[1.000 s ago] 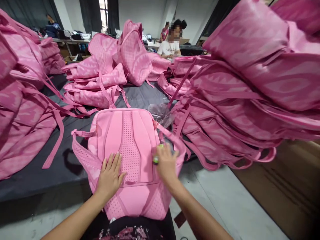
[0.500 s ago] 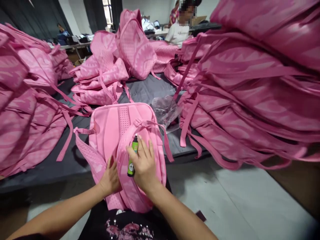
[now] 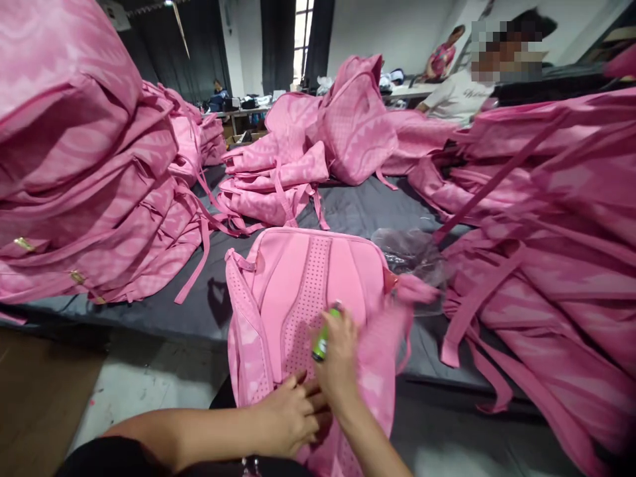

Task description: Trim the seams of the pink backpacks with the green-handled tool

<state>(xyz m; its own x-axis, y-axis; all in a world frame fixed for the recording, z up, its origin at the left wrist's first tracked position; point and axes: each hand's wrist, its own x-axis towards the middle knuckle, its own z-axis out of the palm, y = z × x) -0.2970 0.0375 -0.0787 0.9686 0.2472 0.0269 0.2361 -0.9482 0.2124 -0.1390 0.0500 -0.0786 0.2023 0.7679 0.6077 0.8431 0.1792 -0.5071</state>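
one half-curled right hand around green cylinder

Bright window between dark curtains

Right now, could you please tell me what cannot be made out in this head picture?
Head view, green item: its markings are blurred and partly covered by the right hand.
Head view, shoulder strap: smeared by motion.
Head view, backpack: its front is hidden behind the back panel.
Head view, bag pile at right: cut off by the picture's edge.
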